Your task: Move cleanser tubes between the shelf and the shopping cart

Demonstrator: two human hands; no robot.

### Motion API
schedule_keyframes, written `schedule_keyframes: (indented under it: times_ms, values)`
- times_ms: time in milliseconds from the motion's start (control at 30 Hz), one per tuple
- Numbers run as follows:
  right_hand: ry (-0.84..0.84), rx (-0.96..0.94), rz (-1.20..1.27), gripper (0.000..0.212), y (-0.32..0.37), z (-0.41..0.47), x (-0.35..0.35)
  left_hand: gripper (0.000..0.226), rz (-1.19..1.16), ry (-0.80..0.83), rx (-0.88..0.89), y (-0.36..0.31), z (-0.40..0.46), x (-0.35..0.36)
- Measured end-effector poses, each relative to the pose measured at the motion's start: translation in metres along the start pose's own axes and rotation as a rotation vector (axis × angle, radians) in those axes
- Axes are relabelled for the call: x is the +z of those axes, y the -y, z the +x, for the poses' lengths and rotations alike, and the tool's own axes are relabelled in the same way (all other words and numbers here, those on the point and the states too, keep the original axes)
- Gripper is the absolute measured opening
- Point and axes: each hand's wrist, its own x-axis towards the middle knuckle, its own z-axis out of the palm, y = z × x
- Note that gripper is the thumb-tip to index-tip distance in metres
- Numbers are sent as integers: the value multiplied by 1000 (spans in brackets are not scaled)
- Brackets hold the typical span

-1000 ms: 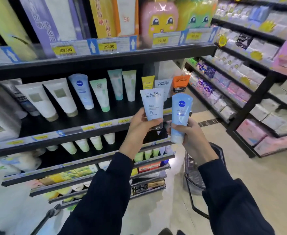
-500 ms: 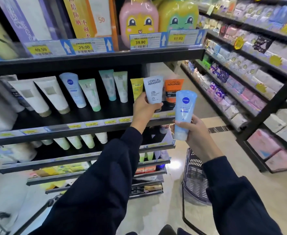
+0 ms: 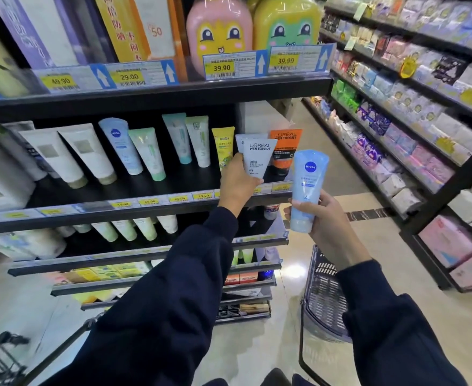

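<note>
Grey tube (image 3: 258,159) marked L'OREAL MEN EXPERT, cap end down, pinched low on its body by left hand (image 3: 239,183), thumb across the front and fingers curled behind; held at the front of the middle shelf (image 3: 134,210), directly before a second grey tube (image 3: 240,142) of the same kind and just beside an orange tube (image 3: 284,150) standing at the shelf's right end. Blue tube (image 3: 307,190) marked NIVEA, upright with cap end down, gripped near its lower half by right hand (image 3: 325,224), fingers wrapped round it; held in the open aisle, off the shelf and above the shopping cart (image 3: 322,299). Left of the grey tube along the same shelf: a yellow tube (image 3: 223,147), two pale green tubes, a mint tube, another blue tube and two white tubes, all leaning back. Yellow price tags (image 3: 202,195) along the shelf edge below the left hand. On the shelf above, a pink bottle (image 3: 219,32) and a yellow-green bottle (image 3: 287,23) with cartoon faces. Both forearms in dark sleeves (image 3: 173,288).
</note>
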Motion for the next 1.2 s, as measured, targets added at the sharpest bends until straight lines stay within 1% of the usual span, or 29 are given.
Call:
schedule_keyframes:
  times_ms: [133, 300, 500, 667, 800, 867, 967, 1100, 1200]
  values:
    - [-13, 9, -6, 48, -1, 1, -1, 54, -22, 23, -64, -1, 4, -3]
    - [-7, 10, -13, 47, -2, 2, -2, 56, -30, 68, -87, 1, 7, -7]
    - [3, 16, -27, 44, -3, 2, 4, 55, -22, 73, -62, -1, 7, -8]
    - [24, 26, -36, 48, -6, 2, 9, 55, -6, 97, -57, 0, 8, -11]
    - [32, 43, -37, 44, -8, 2, 18, 54, 68, 111, -27, 0, 6, -14]
    - [47, 58, -33, 46, -10, 3, 25, 53, 124, 96, -16, 2, 3, -20]
    - [77, 65, -39, 43, -13, 8, 43, 57, 193, 52, 20, 12, -5, -39]
    - [122, 34, -56, 38, -23, 14, 79, 47, 313, -32, 121, 32, -22, -87]
    - [173, 13, -80, 41, -32, 18, 113, 46, 393, -67, 131, 53, -33, -136]
